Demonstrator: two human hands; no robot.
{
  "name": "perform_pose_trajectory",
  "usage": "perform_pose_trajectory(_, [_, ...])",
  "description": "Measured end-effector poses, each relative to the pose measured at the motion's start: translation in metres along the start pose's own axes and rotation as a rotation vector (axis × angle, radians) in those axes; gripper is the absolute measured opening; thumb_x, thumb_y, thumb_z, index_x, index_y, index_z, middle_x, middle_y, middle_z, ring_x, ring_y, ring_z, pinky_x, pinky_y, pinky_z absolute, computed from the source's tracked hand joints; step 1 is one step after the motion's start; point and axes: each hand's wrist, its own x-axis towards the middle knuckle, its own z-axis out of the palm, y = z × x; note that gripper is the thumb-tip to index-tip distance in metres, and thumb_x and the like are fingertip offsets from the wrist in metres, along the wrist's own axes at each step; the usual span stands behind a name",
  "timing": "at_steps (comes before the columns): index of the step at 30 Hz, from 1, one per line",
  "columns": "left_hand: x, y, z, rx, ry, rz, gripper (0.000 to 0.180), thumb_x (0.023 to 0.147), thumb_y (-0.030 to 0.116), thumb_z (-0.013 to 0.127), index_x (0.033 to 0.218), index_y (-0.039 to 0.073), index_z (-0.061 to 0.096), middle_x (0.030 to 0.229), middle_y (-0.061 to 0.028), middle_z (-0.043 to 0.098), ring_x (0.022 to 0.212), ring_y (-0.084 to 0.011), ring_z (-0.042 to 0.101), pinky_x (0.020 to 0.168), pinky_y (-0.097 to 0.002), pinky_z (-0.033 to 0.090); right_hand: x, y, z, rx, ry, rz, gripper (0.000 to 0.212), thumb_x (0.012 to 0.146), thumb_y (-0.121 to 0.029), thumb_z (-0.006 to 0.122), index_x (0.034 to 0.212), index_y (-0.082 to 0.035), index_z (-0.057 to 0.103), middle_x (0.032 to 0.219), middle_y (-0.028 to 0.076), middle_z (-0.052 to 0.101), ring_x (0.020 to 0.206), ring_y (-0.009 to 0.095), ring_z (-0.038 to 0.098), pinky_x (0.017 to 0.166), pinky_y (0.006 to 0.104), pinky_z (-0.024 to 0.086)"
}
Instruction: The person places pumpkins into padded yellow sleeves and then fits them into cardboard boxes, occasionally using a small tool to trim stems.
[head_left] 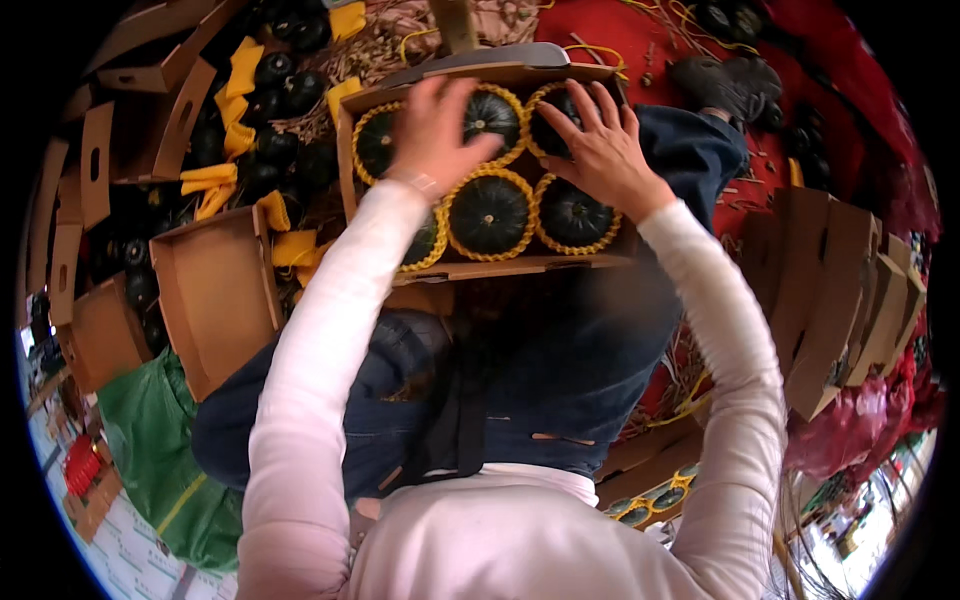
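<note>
An open cardboard box (520,268) lies in front of me, holding two rows of round dark green squashes (488,217), each wrapped in a yellow foam net. My left hand (430,140) is over the far row, between the far-left squash (374,142) and the far-middle squash (492,112); its fingers are spread and slightly blurred. Resting on or just above the far-right squash (550,135), my right hand (605,150) has its fingers apart and partly covers it. A near-row squash at the left is partly hidden by my left forearm.
Loose squashes (275,70) and yellow foam nets (236,95) lie to the left, near an open cardboard tray (218,290) and a green sack (165,440). Cardboard boxes (800,280) stand at the right. Behind my right side sits another box of netted squashes (655,497).
</note>
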Motion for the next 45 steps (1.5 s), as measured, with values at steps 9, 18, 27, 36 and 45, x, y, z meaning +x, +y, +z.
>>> perform_pose_trajectory(9, [-0.15,-0.084,-0.01,-1.292,-0.025,-0.582,0.046,0.099,0.029,0.039,0.142,0.012,0.036,0.144,-0.0049,0.039,0.132,-0.0207,0.037,0.109,-0.0382,0.03,-0.08,-0.006,-0.003,0.969,0.188,0.884,0.018,0.08,-0.013,0.057,0.091,0.0,0.065,0.084,0.017,0.063,0.081,0.031,0.062,0.072,0.0379,0.049])
perform_pose_trajectory(18, [-0.09,-0.04,-0.08,-1.275,-0.388,-0.552,0.046,0.086,0.024,0.056,0.126,0.003,0.049,0.119,-0.0089,0.058,0.107,-0.0236,0.056,0.089,-0.0383,0.048,-0.203,-0.086,-0.127,0.789,0.722,1.152,0.021,0.081,-0.014,0.054,0.096,0.0,0.06,0.09,0.02,0.059,0.089,0.038,0.052,0.079,0.0439,0.043])
perform_pose_trajectory(27, [-0.148,0.303,-0.033,-0.961,-1.16,0.24,0.063,0.08,0.011,0.053,0.14,0.003,0.033,0.136,-0.0121,0.042,0.123,-0.0224,0.045,0.102,-0.0337,0.037,-0.496,-0.19,-0.222,0.674,1.171,1.78,0.025,0.093,-0.019,0.052,0.106,0.001,0.06,0.084,0.005,0.062,0.076,0.013,0.054,0.07,0.0303,0.044])
perform_pose_trajectory(36, [-0.286,0.437,0.172,-0.678,-1.665,0.535,0.069,0.084,0.015,0.066,0.141,0.001,0.031,0.138,-0.0113,0.042,0.123,-0.0204,0.045,0.099,-0.0285,0.038,-0.639,-0.38,-0.15,0.039,1.341,2.311,0.027,0.091,-0.022,0.055,0.08,0.003,0.057,0.067,0.008,0.057,0.065,0.019,0.053,0.061,0.0378,0.042])
perform_pose_trajectory(45, [-0.177,0.454,-0.05,-0.775,-0.679,1.168,0.081,0.073,0.011,0.072,0.14,-0.001,0.028,0.13,-0.0123,0.042,0.118,-0.0221,0.047,0.094,-0.0333,0.042,-0.551,-0.169,-0.325,0.04,1.138,1.541,0.032,0.091,-0.012,0.051,0.121,0.001,0.052,0.122,0.014,0.054,0.112,0.025,0.053,0.097,0.0363,0.041])
